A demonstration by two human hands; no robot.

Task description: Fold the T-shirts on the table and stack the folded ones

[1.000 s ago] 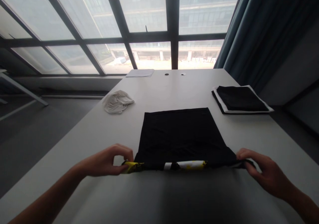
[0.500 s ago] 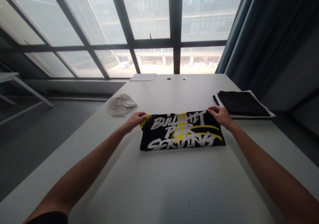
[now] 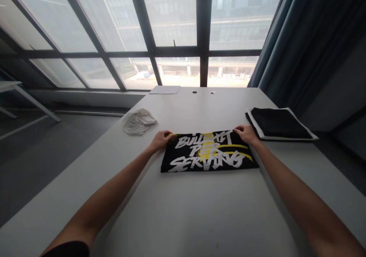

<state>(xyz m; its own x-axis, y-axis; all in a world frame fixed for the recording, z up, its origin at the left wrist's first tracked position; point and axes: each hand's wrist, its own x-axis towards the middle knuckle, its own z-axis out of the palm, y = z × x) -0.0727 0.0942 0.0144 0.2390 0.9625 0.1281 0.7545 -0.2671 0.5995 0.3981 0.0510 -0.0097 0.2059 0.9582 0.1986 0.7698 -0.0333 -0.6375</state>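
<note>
A black T-shirt [image 3: 208, 152] with white and yellow lettering lies folded in half on the white table [image 3: 200, 211], print side up. My left hand [image 3: 161, 139] grips its far left corner with curled fingers. At the far right corner, my right hand [image 3: 246, 134] pinches the cloth. Both arms reach forward across the table.
A stack of folded black and white garments [image 3: 278, 123] sits at the right edge. A crumpled white cloth [image 3: 138, 121] lies at the left edge. A sheet of paper [image 3: 165, 90] and two small holes lie at the far end by the window. A curtain hangs on the right.
Both hands lifted the shirt's near edge and carried it away from me, folding it in half so the print now faces up. Since half a second ago the hands barely moved.
</note>
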